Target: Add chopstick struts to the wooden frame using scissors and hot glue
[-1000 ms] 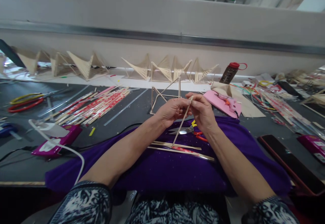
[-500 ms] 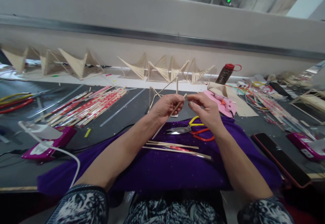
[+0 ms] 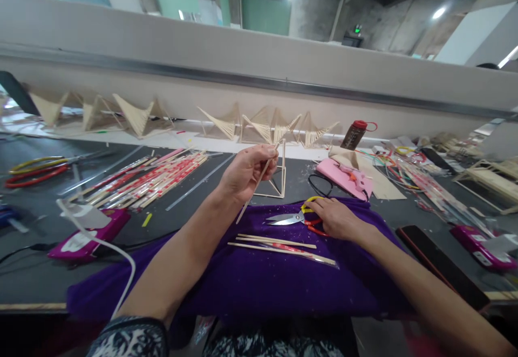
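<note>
Lowered since earlier, right hand (image 3: 336, 218) is touching yellow-and-red-handled steel scissors (image 3: 298, 217), grip unclear; left hand (image 3: 245, 169) is pinching thin pale wooden stick (image 3: 254, 191); twelve-o'clock pale wooden frame (image 3: 284, 178) is standing, apparently slatless.

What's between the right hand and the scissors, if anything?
Nothing visible: the right hand is at the handle end of the scissors. The loose sticks lie nearer the wearer, out of that path.

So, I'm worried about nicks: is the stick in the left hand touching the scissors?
Apart. The head view shows a gap of purple cloth between the stick and the scissors.
</note>
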`<state>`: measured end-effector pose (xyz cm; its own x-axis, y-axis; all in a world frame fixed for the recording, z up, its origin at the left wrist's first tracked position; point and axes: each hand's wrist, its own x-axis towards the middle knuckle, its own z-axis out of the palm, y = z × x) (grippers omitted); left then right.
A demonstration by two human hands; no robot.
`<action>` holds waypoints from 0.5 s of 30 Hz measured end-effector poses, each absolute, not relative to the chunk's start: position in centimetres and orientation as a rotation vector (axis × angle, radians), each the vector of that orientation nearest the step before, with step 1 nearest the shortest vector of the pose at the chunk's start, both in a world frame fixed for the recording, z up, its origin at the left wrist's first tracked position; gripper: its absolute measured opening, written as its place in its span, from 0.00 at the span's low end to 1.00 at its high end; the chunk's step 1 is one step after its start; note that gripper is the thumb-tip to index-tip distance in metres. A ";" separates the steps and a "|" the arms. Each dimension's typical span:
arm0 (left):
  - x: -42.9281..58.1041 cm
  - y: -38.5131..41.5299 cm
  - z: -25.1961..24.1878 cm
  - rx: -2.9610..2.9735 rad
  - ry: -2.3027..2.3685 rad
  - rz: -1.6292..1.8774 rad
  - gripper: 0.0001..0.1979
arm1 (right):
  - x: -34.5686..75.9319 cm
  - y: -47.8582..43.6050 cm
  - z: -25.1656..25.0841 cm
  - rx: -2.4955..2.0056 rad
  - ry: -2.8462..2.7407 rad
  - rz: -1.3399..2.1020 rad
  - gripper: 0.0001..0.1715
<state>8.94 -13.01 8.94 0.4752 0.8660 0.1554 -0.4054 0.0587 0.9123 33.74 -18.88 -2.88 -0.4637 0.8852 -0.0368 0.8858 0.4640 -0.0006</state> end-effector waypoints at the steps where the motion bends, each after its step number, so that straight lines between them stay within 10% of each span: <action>1: 8.6 -13.1 9.1 1.131 0.510 1.039 0.07 | 33.7 -18.6 -2.7 1.613 2.680 -0.032 0.33; 7: 6.6 -13.0 7.5 1.047 0.475 1.070 0.07 | 35.7 -19.0 -2.4 1.739 2.887 -0.193 0.38; 15: 4.2 -12.6 4.7 1.020 0.581 1.172 0.08 | 32.1 -19.0 0.0 2.136 3.296 -1.241 0.36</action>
